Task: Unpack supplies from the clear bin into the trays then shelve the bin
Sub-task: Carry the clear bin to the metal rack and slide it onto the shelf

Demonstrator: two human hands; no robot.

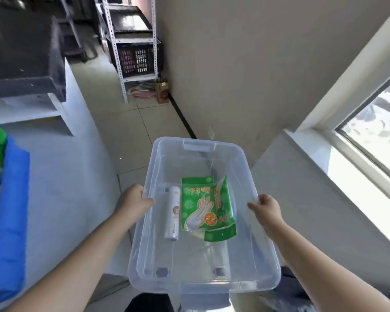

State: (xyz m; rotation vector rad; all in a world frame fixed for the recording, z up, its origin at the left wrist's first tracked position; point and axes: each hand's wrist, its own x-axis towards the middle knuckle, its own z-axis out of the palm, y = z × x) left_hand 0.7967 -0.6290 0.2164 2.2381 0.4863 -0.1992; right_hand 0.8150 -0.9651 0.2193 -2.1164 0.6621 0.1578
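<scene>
1. The clear bin is held in the air above the tiled floor, between a white table on the left and a window sill on the right. Its long axis runs away from the person, with one short end nearest the body.
2. The left hand is clamped on the left long rim, and the right hand is clamped on the right long rim.
3. A green glove packet lies flat on the bin's bottom, lengthwise along the bin.
4. A white roll lies just beside the packet on its left, parallel to it.
</scene>
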